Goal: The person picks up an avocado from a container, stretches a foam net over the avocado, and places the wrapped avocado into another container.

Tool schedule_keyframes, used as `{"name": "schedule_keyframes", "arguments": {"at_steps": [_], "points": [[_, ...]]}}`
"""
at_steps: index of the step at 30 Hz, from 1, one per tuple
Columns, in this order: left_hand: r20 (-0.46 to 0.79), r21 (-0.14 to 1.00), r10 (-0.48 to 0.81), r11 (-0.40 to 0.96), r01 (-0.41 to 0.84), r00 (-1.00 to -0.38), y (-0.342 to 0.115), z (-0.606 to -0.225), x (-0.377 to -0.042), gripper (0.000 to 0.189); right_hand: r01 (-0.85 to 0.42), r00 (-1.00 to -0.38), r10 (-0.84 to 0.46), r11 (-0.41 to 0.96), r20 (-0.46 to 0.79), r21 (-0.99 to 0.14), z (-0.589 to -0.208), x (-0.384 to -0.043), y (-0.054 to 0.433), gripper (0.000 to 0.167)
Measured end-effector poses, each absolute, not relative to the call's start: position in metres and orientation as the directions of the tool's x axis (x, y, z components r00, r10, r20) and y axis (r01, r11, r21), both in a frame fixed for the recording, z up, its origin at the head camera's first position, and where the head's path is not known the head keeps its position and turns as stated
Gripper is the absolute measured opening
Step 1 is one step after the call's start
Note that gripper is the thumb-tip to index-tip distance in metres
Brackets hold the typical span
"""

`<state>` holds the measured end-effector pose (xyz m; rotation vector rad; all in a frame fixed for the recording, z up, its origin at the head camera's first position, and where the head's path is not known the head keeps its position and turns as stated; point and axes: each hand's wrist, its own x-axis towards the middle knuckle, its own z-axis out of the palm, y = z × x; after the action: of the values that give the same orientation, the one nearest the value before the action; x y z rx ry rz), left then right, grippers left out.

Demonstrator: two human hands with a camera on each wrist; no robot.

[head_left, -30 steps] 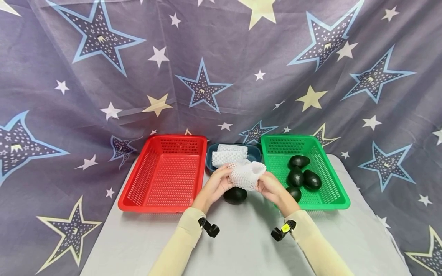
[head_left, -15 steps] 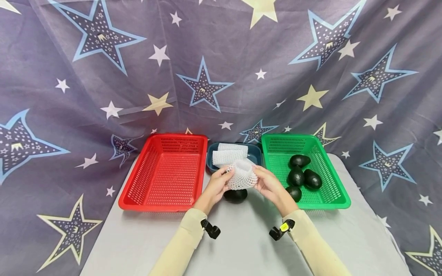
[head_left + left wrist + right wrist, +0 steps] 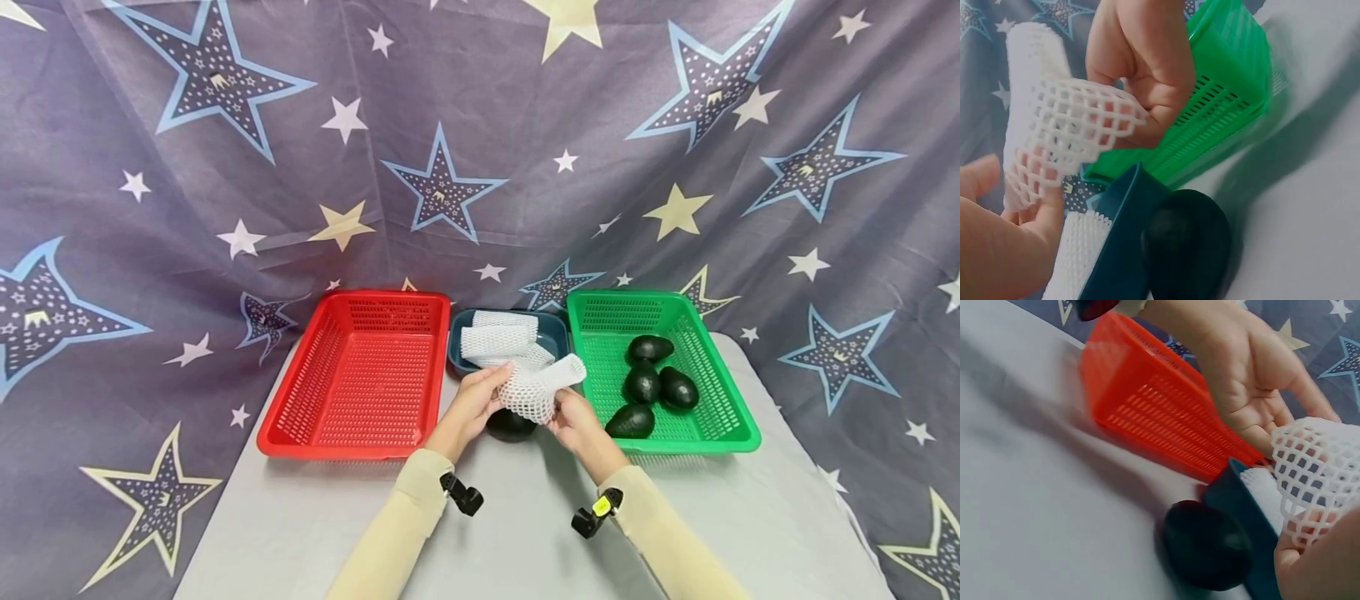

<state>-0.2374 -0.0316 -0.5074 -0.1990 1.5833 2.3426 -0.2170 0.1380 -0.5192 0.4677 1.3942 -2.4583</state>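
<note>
Both hands hold a white foam net sleeve (image 3: 531, 390) above the table. My left hand (image 3: 474, 402) pinches its left side; my right hand (image 3: 574, 421) grips the lower right side. The sleeve's near end is stretched wide, showing its mesh (image 3: 1085, 119), while the narrower end points up to the right in the head view. Nothing shows inside the sleeve. Beneath the hands, a dark avocado (image 3: 510, 426) lies on the table, partly hidden in the head view; the right wrist view shows this avocado (image 3: 1207, 545) beside a dark blue tray (image 3: 1241, 512).
In the blue tray (image 3: 557, 332) behind the hands lie more foam net sleeves (image 3: 498, 340). A red basket (image 3: 300, 448) stands to the left. On the right, a green basket (image 3: 720, 437) holds several avocados (image 3: 642, 383). A star-patterned cloth (image 3: 480, 100) hangs behind the table.
The sleeve's opening first turned upward, then its narrow end swung to the right and its near end spread. My right hand moved lower and closer in. The avocado stayed put.
</note>
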Motion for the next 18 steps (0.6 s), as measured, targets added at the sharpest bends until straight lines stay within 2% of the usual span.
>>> {"name": "schedule_keyframes", "arguments": {"at_steps": [5,11,16,18], "points": [[-0.329,0.886,0.140,-0.295,-0.356,-0.934,-0.028,-0.514,-0.237,0.040,0.394,-0.891,-0.003,-0.502,-0.454,-0.769,-0.532,-0.213,0.133,0.027],[-0.376,0.887,0.046,-0.273,-0.374,-0.926,-0.022,-0.526,-0.235,0.031,0.344,-0.881,0.104,-0.527,-0.461,-0.777,-0.540,-0.211,0.122,0.033],[-0.377,0.908,-0.047,-0.216,-0.359,-0.925,-0.016,-0.534,-0.235,0.022,0.317,-0.854,0.210,-0.515,-0.476,-0.797,-0.545,-0.212,0.116,0.021],[-0.365,0.921,-0.086,-0.176,-0.346,-0.927,-0.014,-0.536,-0.235,0.020,0.328,-0.838,0.237,-0.501,-0.491,-0.801,-0.548,-0.212,0.115,0.028]]}}
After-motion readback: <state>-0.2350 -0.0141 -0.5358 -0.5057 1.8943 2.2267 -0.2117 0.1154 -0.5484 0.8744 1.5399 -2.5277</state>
